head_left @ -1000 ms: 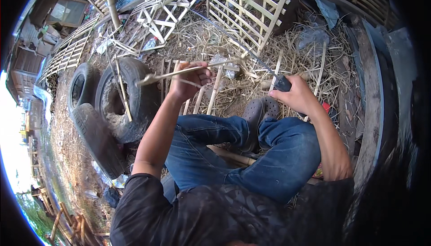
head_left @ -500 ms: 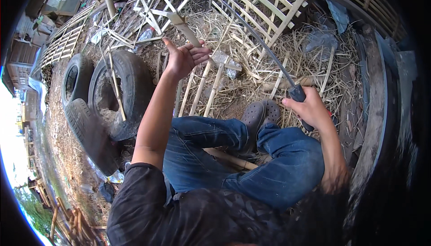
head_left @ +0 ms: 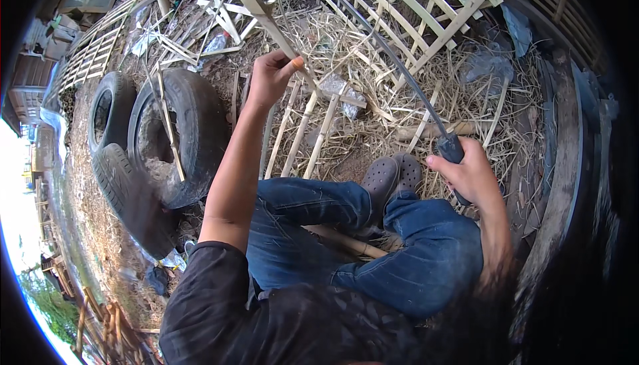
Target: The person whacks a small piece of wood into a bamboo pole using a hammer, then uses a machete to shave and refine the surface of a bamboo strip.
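Observation:
My left hand (head_left: pixel 273 79) is raised in front of me, closed around a bamboo strip (head_left: pixel 273 25). The strip slants from the upper left down past my fingers. Wrapped about a dark handle, my right hand (head_left: pixel 471 175) holds a long-bladed knife (head_left: pixel 406 75) near my right knee. Its narrow blade points away and to the left, its tip close to a bamboo lattice (head_left: pixel 426 15). Below my left hand several split bamboo pieces (head_left: pixel 301 134) lie on the ground.
Old tyres (head_left: pixel 190 135) stand at the left, with a thin stick leaning on one. Bamboo shavings (head_left: pixel 379 92) and clear plastic litter the ground ahead. A weathered wooden beam (head_left: pixel 564 159) runs along the right. My grey clogs (head_left: pixel 393 177) and bent legs are in the middle.
My left hand has turned from an open palm to a closed grip on the bamboo strip. The strip has risen slightly; the knife has barely moved.

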A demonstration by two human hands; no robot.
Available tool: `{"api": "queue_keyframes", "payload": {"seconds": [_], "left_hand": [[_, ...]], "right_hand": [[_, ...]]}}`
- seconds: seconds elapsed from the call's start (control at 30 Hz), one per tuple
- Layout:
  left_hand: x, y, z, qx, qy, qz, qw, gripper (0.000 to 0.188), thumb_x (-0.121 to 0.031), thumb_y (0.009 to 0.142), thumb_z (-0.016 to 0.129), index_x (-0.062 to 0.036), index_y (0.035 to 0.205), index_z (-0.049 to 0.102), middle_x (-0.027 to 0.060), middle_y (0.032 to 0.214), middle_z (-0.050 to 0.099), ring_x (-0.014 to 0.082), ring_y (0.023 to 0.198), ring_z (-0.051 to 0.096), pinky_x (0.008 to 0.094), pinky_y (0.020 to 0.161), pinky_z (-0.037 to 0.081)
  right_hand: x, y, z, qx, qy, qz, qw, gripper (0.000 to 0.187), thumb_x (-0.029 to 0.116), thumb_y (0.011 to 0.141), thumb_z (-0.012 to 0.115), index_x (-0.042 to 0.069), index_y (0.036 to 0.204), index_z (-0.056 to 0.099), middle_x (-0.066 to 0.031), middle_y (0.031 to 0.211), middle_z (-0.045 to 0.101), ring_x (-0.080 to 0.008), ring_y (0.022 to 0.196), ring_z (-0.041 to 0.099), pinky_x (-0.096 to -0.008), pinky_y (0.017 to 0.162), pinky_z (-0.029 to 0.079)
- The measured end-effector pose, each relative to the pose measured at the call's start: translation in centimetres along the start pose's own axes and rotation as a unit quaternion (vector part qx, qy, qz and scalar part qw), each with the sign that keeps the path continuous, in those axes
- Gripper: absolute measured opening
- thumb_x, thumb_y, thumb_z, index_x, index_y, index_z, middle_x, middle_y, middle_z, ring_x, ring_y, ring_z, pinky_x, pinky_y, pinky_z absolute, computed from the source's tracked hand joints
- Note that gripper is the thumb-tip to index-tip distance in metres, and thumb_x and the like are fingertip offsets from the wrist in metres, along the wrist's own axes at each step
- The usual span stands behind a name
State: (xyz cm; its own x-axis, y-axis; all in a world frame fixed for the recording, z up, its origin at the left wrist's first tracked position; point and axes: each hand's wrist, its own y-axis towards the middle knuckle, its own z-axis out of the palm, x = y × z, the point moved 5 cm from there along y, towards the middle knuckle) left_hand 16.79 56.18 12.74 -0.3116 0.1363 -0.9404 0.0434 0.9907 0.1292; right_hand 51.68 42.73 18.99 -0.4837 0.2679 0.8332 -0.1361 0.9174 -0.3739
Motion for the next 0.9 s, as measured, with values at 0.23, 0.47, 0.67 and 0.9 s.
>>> {"api": "queue_keyframes", "payload": {"seconds": [0.23, 0.47, 0.67, 0.9], "left_hand": [[-1.3, 1.7, 0.8, -0.082, -0.024, 0.025, 0.996, 0.021, -0.019, 0.085, 0.071, 0.0017, 0.089, 0.07, 0.0016, 0.066, 0.063, 0.0044, 0.057, 0.052, 0.02, 0.049, 0.04], [0.6, 2.3, 2.0, -0.077, 0.119, 0.041, 0.989, 0.033, -0.031, 0.081, 0.074, 0.001, 0.08, 0.069, 0.0053, 0.057, 0.062, 0.0061, 0.05, 0.052, 0.0257, 0.047, 0.041], [-0.1, 2.1, 2.0, -0.107, 0.164, 0.117, 0.974, 0.034, -0.03, 0.078, 0.076, 0.0008, 0.069, 0.065, 0.0065, 0.054, 0.058, 0.0107, 0.046, 0.05, 0.0288, 0.044, 0.038], [-1.0, 0.3, 2.1, -0.111, 0.19, 0.136, 0.966, 0.022, -0.021, 0.078, 0.076, -0.0011, 0.071, 0.067, 0.0074, 0.06, 0.063, 0.0124, 0.053, 0.06, 0.0288, 0.048, 0.045]], "right_hand": [[1.0, 0.6, -0.5, 0.003, 0.01, 0.038, 0.999, 0.02, 0.017, 0.076, 0.072, -0.001, 0.081, 0.063, 0.0007, 0.064, 0.058, -0.0066, 0.058, 0.05, -0.026, 0.056, 0.041], [0.8, 1.0, -0.7, -0.014, 0.008, 0.037, 0.999, 0.02, 0.017, 0.078, 0.071, 0.0, 0.079, 0.062, 0.0017, 0.061, 0.056, -0.006, 0.056, 0.049, -0.0256, 0.053, 0.039], [1.7, 1.1, -0.4, -0.036, 0.057, -0.002, 0.998, 0.021, 0.016, 0.079, 0.071, 0.003, 0.071, 0.057, 0.0044, 0.058, 0.05, -0.005, 0.053, 0.044, -0.026, 0.051, 0.036], [2.6, 3.7, 2.3, -0.044, 0.086, -0.074, 0.993, 0.021, 0.015, 0.079, 0.07, 0.004, 0.069, 0.054, 0.0015, 0.06, 0.052, -0.0078, 0.055, 0.047, -0.0282, 0.052, 0.038]]}}
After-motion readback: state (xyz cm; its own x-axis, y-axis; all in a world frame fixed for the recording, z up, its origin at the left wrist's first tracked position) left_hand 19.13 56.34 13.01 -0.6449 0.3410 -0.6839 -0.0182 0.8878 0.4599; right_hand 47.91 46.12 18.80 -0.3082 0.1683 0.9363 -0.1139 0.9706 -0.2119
